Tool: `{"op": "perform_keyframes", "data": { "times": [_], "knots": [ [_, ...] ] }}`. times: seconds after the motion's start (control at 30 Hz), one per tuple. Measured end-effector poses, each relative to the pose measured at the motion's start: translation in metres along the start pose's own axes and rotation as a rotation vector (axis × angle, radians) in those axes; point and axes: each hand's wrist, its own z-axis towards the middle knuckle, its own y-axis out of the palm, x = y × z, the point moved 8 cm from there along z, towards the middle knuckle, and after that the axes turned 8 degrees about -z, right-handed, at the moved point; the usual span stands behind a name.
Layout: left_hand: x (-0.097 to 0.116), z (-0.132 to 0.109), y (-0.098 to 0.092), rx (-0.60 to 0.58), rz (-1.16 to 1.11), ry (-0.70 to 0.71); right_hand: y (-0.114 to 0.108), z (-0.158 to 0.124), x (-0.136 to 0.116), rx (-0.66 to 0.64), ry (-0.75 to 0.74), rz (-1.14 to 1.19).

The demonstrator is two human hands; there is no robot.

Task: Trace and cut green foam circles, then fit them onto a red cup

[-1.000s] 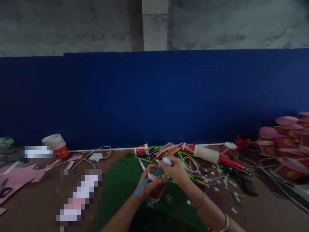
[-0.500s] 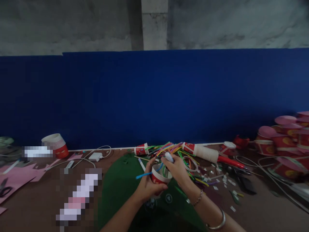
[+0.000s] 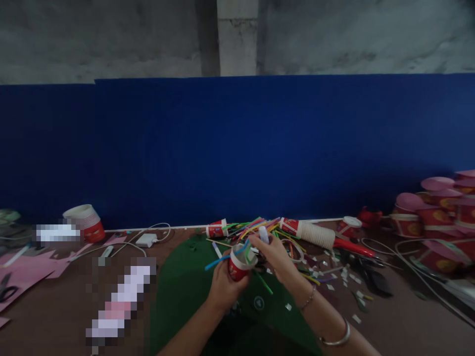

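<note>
My left hand point(image 3: 225, 288) is wrapped round a red and white paper cup point(image 3: 239, 267), its mouth tilted up and to the right. A blue straw point(image 3: 215, 263) passes through the cup near its rim and sticks out to the left. Inside the cup's mouth a curved green strip point(image 3: 248, 254) shows. Just right of the rim, my right hand point(image 3: 273, 253) is closed on a small white tube point(image 3: 263, 234), which stands up from between the fingers. Its exact kind I cannot make out. A green straw point(image 3: 264, 282) slants below the right hand.
Behind my hands lies a heap of coloured straws point(image 3: 260, 225), with a stack of paper cups point(image 3: 317, 235) to its right. Scissors point(image 3: 7, 289) lie on pink paper point(image 3: 33, 269) at left. Cables point(image 3: 415, 262) and red cups with pink discs point(image 3: 441, 220) crowd the right. A green mat point(image 3: 178, 296) lies in front.
My left hand has turned the cup so more of its red side shows. My right hand has shifted slightly right, away from the rim, and the white tube stands more upright.
</note>
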Motion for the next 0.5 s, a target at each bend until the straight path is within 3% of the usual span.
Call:
{"op": "perform_keyframes", "data": {
  "times": [0.1, 0.17, 0.23, 0.3, 0.33, 0.43, 0.5],
  "knots": [
    [-0.009, 0.008, -0.015, 0.118, 0.075, -0.039, -0.016, 0.01, 0.004, -0.04, 0.015, -0.202],
    [-0.011, 0.013, -0.025, 0.199, 0.099, -0.04, -0.04, 0.019, 0.011, 0.063, 0.018, -0.625],
    [-0.009, 0.017, -0.032, 0.246, 0.124, -0.019, -0.058, 0.028, 0.026, 0.092, 0.064, -0.768],
    [-0.006, 0.018, -0.036, 0.279, 0.136, 0.009, -0.074, 0.033, 0.045, 0.086, 0.166, -0.902],
    [-0.005, 0.018, -0.037, 0.286, 0.137, 0.018, -0.08, 0.033, 0.061, 0.001, 0.311, -1.116],
    [-0.005, 0.019, -0.038, 0.282, 0.132, 0.042, -0.091, 0.032, 0.074, -0.047, 0.385, -1.257],
    [-0.004, 0.019, -0.038, 0.278, 0.145, 0.079, -0.089, 0.031, 0.07, -0.041, 0.364, -1.294]
  ]
}}
